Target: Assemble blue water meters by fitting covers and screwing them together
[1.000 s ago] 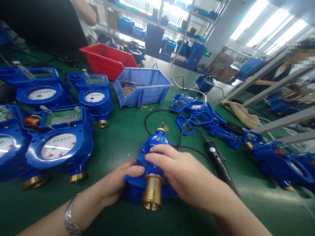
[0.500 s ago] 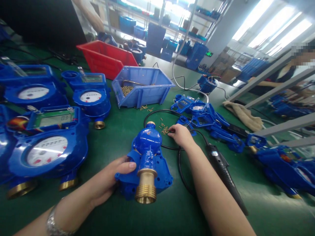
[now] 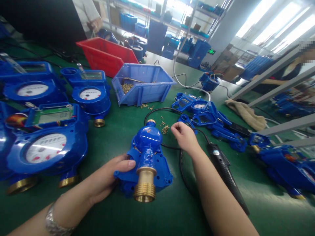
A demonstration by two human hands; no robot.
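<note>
A blue water meter body lies face down on the green table, its brass threaded end pointing at me. My left hand grips its left side, thumb on top. My right hand hovers just right of a small pile of brass screws, fingers pinched together; whatever is between them is too small to make out.
Several finished blue meters stand at the left. A blue bin of screws and a red bin sit behind. Blue plastic covers lie at the right, and a black electric screwdriver with its cable lies beside my right arm.
My right hand left the top of the meter, reached out to the screw pile, and has now drawn back a little with pinched fingers. The left hand keeps its grip.
</note>
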